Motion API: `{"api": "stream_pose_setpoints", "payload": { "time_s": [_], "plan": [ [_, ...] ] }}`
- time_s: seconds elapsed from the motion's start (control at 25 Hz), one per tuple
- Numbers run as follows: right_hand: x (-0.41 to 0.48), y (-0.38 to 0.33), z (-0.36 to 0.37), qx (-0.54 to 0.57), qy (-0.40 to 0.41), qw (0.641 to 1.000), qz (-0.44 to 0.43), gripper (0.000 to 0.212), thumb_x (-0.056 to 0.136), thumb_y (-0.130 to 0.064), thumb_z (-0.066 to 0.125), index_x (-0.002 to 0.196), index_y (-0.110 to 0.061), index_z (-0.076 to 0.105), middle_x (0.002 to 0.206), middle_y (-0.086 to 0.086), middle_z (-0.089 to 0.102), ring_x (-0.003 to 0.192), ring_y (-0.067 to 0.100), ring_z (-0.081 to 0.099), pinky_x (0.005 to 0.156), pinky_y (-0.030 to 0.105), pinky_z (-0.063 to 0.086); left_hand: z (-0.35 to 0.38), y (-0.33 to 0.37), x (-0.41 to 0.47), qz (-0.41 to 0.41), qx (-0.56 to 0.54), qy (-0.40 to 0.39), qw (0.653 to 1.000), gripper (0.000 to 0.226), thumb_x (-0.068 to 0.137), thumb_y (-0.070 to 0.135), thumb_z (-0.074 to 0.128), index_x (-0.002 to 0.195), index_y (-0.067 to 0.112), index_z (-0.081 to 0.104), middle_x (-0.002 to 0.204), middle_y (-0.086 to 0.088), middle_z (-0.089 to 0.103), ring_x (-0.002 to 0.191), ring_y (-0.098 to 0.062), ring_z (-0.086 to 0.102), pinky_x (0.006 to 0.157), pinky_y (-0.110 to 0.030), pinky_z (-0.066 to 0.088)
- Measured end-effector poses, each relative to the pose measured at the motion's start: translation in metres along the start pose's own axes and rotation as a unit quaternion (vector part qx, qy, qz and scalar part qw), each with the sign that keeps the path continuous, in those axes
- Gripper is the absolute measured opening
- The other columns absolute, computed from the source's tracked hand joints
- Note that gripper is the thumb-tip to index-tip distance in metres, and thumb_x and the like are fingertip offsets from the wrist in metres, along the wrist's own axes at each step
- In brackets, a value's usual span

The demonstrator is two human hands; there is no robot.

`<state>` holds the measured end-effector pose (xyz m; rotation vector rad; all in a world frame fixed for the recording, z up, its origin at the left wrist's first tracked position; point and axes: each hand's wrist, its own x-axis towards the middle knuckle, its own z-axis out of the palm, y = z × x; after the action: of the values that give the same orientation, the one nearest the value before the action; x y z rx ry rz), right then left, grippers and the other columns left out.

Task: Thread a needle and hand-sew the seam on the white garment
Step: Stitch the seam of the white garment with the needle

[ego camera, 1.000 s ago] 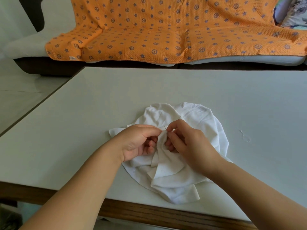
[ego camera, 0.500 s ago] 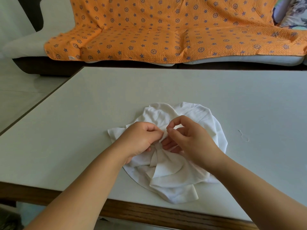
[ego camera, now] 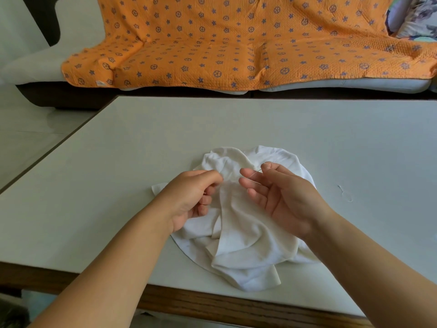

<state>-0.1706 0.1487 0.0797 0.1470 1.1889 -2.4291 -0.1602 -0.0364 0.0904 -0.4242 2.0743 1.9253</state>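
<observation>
A crumpled white garment (ego camera: pixel 246 237) lies on the white table (ego camera: pixel 118 185) near its front edge. My left hand (ego camera: pixel 191 197) pinches a fold of the garment between thumb and curled fingers. My right hand (ego camera: pixel 281 197) is lifted to the right of that fold, palm turned up. Its thumb and forefinger pinch a thin needle (ego camera: pixel 256 172), and the other fingers are spread. A fine thread runs from the needle toward the fabric, too thin to follow.
A short loose piece of thread (ego camera: pixel 344 192) lies on the table to the right of the garment. Beyond the table's far edge stands a sofa under an orange patterned blanket (ego camera: pixel 236 43). The table's wooden front edge (ego camera: pixel 212 308) is close to me.
My right hand has pulled away from the fold to the right and turned palm up, drawing the needle out of the cloth. My left hand keeps its pinch on the fabric.
</observation>
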Motion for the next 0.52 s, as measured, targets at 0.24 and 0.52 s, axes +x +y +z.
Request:
{"api": "stream_pose_setpoints", "payload": {
  "time_s": [0.24,0.52],
  "plan": [
    [0.007,0.005,-0.007,0.016,0.039,0.999,0.007,0.023,0.101,-0.004,0.043,0.082,-0.011,0.053,0.071,0.009,0.067,0.065,0.019,0.070,0.060,0.026,0.059,-0.001,-0.005,0.008,-0.022,-0.032,-0.017,0.999,0.029,0.087,0.011,0.064,0.066,0.022,0.048,0.059,0.006,0.040,0.044,-0.006,0.030,0.040,-0.016,0.024],
    [0.010,0.006,-0.011,0.029,0.055,0.998,0.010,0.024,0.100,-0.003,0.044,0.080,-0.011,0.053,0.071,0.009,0.066,0.064,0.019,0.069,0.059,0.026,0.059,-0.003,-0.010,0.014,-0.016,-0.006,-0.015,1.000,0.022,0.089,0.017,0.068,0.072,0.020,0.054,0.061,0.006,0.046,0.046,-0.006,0.034,0.040,-0.017,0.030]
  ]
}}
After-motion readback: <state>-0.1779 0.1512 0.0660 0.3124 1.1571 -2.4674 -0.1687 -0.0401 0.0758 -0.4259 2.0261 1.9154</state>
